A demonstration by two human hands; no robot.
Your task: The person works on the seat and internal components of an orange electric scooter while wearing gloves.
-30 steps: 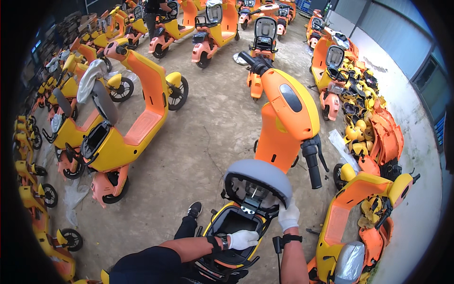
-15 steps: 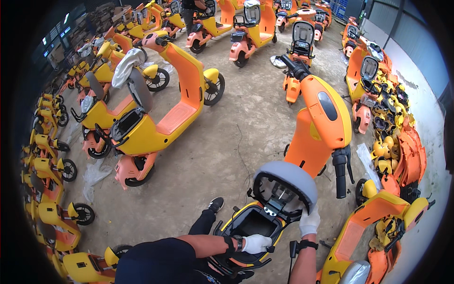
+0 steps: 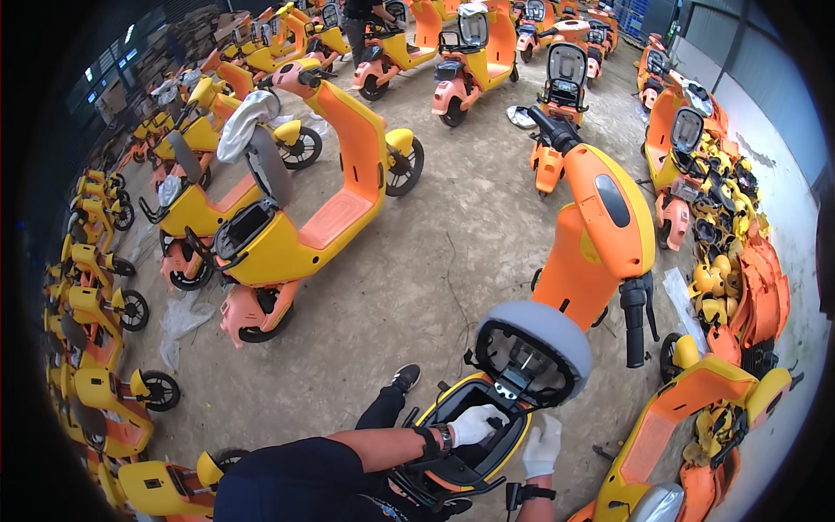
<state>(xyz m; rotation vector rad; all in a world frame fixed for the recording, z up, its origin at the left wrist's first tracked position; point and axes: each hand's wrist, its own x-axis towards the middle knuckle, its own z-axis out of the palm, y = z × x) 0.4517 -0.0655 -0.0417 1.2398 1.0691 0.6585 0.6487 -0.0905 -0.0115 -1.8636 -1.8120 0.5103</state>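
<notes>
In front of me stands an orange-and-yellow electric scooter (image 3: 584,277) with its grey-shelled seat (image 3: 546,335) tipped up. Under the seat lies the black storage compartment (image 3: 445,407). My left hand (image 3: 475,424), in a white glove, is closed over that compartment. A small black part (image 3: 496,424) shows at its fingertips; its exact kind is too small to make out. Beside the compartment's right rim is my right hand (image 3: 543,447), also gloved in white, apart from the seat. Its fingers point up, loosely stretched, with nothing visible in them.
Another scooter (image 3: 344,196) with a raised seat stands at the left, and one more (image 3: 648,444) is close on the right. Piled orange and yellow body panels (image 3: 757,287) line the right wall. A person (image 3: 361,26) is among scooters at the back. Plastic film (image 3: 184,322) lies left.
My left hand has moved forward from the compartment's rear rim to over its opening, with the small black part. My right hand has let go of the seat's edge and come down.
</notes>
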